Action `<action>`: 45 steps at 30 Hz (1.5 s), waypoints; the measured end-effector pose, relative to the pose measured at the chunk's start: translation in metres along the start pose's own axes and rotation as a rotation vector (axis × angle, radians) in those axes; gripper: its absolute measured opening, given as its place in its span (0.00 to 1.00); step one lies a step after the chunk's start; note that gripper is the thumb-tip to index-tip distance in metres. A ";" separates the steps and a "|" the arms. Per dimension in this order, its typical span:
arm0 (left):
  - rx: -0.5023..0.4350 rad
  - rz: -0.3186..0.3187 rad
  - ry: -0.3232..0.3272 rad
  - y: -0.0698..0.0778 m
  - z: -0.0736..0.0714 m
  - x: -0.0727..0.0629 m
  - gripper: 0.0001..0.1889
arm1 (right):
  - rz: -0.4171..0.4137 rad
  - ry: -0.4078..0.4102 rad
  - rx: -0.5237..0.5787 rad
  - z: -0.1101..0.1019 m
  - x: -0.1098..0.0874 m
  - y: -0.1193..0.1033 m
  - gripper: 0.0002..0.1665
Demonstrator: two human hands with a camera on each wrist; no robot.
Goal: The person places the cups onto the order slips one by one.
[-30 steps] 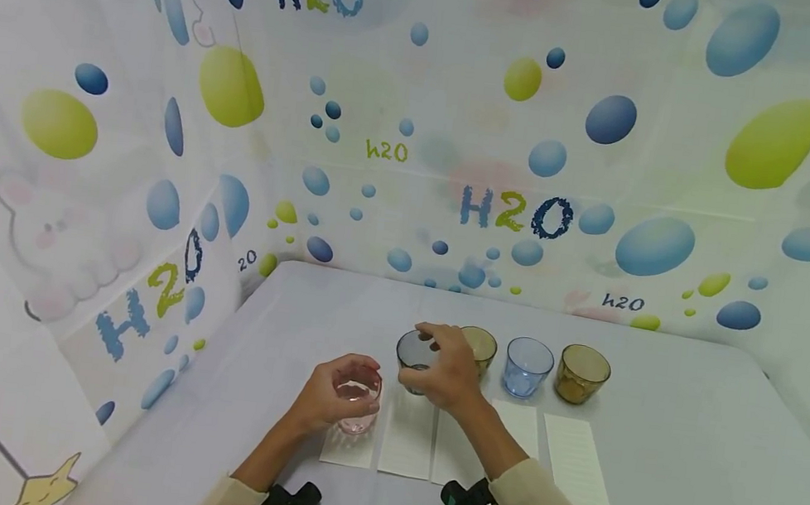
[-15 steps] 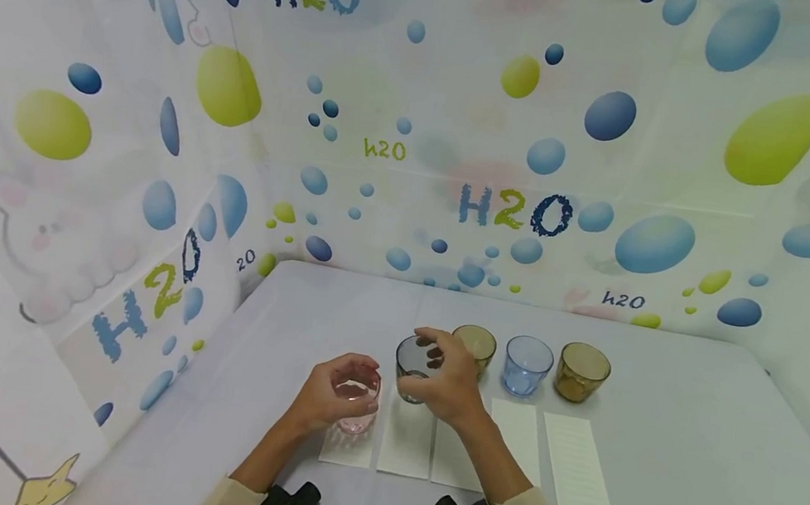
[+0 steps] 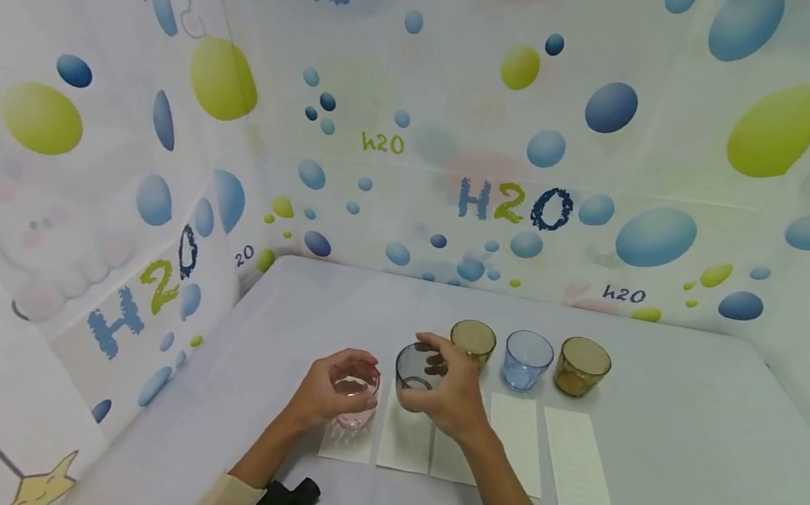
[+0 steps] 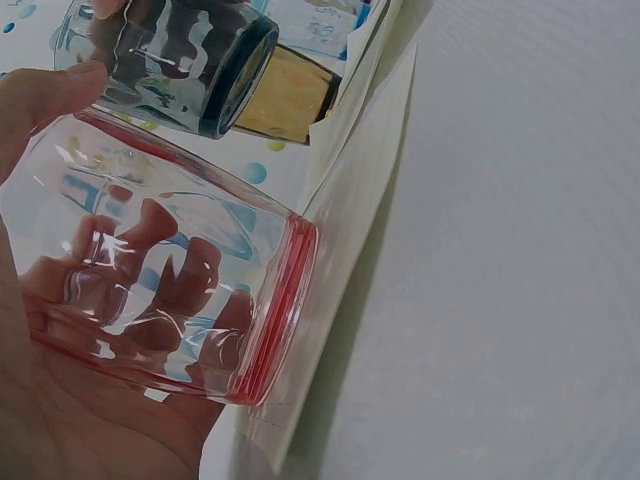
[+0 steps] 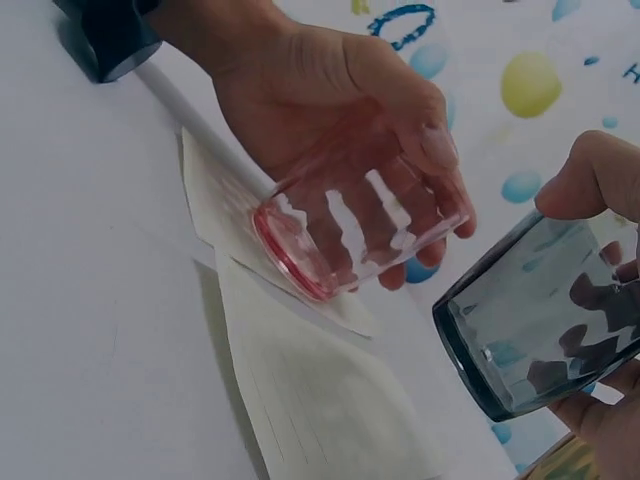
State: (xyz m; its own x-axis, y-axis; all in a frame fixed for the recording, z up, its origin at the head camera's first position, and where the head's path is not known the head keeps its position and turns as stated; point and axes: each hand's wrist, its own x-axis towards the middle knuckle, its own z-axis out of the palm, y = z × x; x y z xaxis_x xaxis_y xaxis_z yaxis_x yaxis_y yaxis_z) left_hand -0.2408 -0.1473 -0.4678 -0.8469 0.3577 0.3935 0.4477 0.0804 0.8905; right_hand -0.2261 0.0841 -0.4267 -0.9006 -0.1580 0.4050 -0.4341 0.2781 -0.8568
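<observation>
The left hand [image 3: 324, 385] grips the pink glass [image 3: 354, 420] at the leftmost paper [image 3: 343, 450], mouth up, long axis near upright. The right hand [image 3: 456, 393] grips the grey glass [image 3: 412, 364] above the second paper [image 3: 403, 448], mouth also up, axis roughly vertical.

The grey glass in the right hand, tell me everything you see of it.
The grey glass looks made of smoky, transparent glass, with a round rim and a thick, darker base. Its mouth faces up; no liquid shows inside. The right hand grips it round the side. In the head view it is right of the pink glass, apparently raised over a paper strip.
</observation>
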 end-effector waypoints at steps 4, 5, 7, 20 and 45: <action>-0.007 0.000 -0.009 -0.002 0.001 -0.001 0.26 | -0.011 -0.001 -0.021 -0.003 -0.003 0.004 0.43; -0.007 -0.004 -0.011 -0.002 0.002 -0.001 0.27 | -0.011 -0.001 -0.021 -0.004 -0.004 0.005 0.43; -0.003 -0.016 -0.009 -0.002 0.002 -0.002 0.28 | 0.000 -0.011 -0.002 -0.006 -0.005 0.006 0.43; 0.009 -0.014 0.016 0.001 -0.001 -0.001 0.28 | -0.003 -0.091 0.047 -0.002 -0.007 0.003 0.44; -0.004 0.005 -0.016 -0.002 0.000 0.001 0.27 | 0.047 -0.146 -0.007 0.003 -0.015 0.016 0.46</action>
State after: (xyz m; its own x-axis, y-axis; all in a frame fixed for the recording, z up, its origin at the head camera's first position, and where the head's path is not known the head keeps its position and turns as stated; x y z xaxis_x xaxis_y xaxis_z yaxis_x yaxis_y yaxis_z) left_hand -0.2426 -0.1475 -0.4687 -0.8398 0.3727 0.3946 0.4510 0.0745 0.8894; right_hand -0.2198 0.0883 -0.4477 -0.9073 -0.2808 0.3129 -0.3918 0.2949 -0.8715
